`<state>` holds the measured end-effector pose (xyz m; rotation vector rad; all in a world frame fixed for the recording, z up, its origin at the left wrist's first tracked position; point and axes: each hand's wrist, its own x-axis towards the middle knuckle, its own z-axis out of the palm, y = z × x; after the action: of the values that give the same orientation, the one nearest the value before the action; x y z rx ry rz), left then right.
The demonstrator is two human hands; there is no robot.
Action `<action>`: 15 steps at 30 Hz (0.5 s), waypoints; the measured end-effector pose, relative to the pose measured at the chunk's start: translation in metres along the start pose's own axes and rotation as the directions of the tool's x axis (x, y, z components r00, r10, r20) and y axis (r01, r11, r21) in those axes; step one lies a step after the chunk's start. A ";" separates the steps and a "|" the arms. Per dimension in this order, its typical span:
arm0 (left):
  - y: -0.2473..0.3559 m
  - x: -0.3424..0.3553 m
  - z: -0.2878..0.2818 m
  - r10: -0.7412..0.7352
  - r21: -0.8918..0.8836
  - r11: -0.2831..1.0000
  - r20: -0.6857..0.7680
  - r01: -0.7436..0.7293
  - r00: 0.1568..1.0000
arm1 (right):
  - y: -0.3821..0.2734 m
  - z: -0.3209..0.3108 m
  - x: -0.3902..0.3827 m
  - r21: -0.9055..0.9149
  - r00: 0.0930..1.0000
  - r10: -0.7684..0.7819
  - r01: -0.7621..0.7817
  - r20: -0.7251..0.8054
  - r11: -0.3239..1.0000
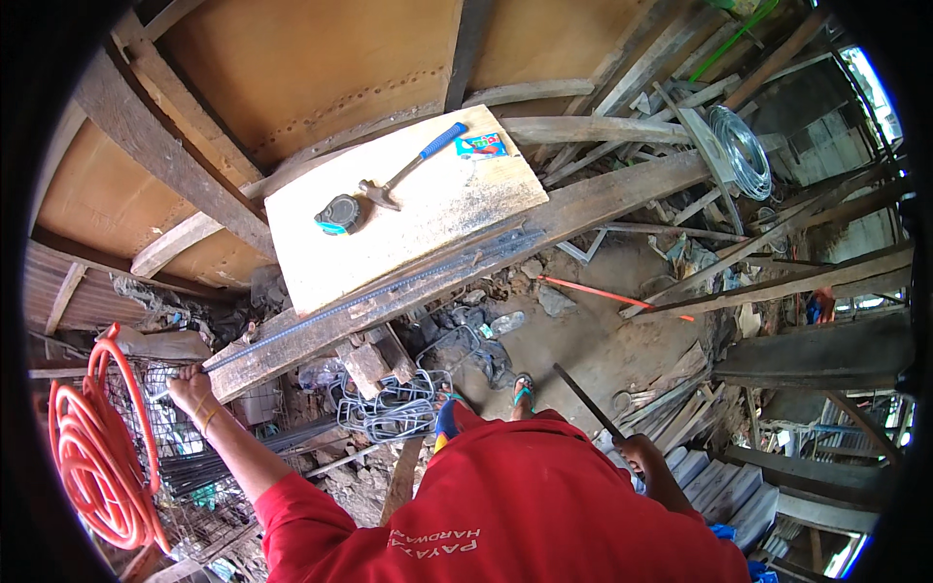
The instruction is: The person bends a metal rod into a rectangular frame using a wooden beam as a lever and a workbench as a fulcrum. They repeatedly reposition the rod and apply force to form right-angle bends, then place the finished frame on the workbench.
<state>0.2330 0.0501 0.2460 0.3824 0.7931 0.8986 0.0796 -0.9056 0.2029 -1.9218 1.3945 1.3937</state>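
Note:
A thin ribbed steel bar (321,317) lies lengthwise along a thick wooden beam (603,199). My left hand (192,391) is closed around the bar's near-left end, just past the end of the beam. At the right, my right hand (639,454) grips a long, dark, straight tool (587,400) that points up and to the left; its exact kind is unclear from this angle. Behind the bar, a pale wooden board (447,209) carries a claw hammer (408,173) with a blue grip, a black and blue tape measure (340,216) and a small blue packet (483,146).
An orange-red hose coil (97,466) hangs at far left. Tangled grey wire (389,406) lies near my sandalled feet (523,391). A silver wire coil (741,154) hangs at the far right. Stacked planks (724,491) sit right; an orange rod (612,297) crosses the ground.

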 end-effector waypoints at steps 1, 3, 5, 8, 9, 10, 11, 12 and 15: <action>-0.004 0.003 -0.004 -0.008 0.000 1.000 -0.024 0.008 1.000 | -0.001 0.001 -0.001 -0.011 1.000 -0.007 0.007 -0.010 1.000; -0.006 0.011 -0.009 -0.007 0.005 1.000 -0.041 0.008 0.999 | -0.002 0.002 -0.005 0.050 0.999 0.011 -0.013 0.041 0.999; -0.003 0.019 -0.011 0.003 0.004 1.000 -0.046 -0.002 0.999 | -0.004 0.002 -0.008 0.051 1.000 0.011 -0.012 0.016 0.999; 0.006 0.032 -0.006 0.016 0.005 1.000 -0.031 -0.016 0.999 | -0.008 0.001 -0.011 0.051 1.000 -0.007 0.007 0.016 0.999; 0.008 0.035 -0.004 0.020 0.006 1.000 -0.023 -0.019 1.000 | -0.009 0.000 -0.012 0.063 1.000 -0.017 0.017 0.011 0.998; 0.010 0.038 -0.003 0.025 0.008 1.000 -0.014 -0.024 1.000 | -0.011 -0.001 -0.013 0.071 1.000 -0.015 0.014 0.013 0.997; 0.011 0.041 -0.003 0.024 0.008 1.000 -0.012 -0.024 1.000 | -0.013 -0.002 -0.014 0.058 1.000 -0.029 0.029 0.011 0.998; 0.012 0.043 -0.004 0.026 0.007 1.000 -0.015 -0.026 1.000 | -0.014 -0.002 -0.014 0.044 0.999 -0.028 0.028 -0.017 0.999; 0.008 0.045 -0.015 0.024 0.012 1.000 -0.052 -0.023 0.998 | -0.019 -0.002 -0.018 0.011 0.999 -0.048 0.048 -0.022 0.999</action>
<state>0.2340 0.0908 0.2202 0.3800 0.8431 0.9292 0.0970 -0.8901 0.2153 -1.9549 1.3544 1.3439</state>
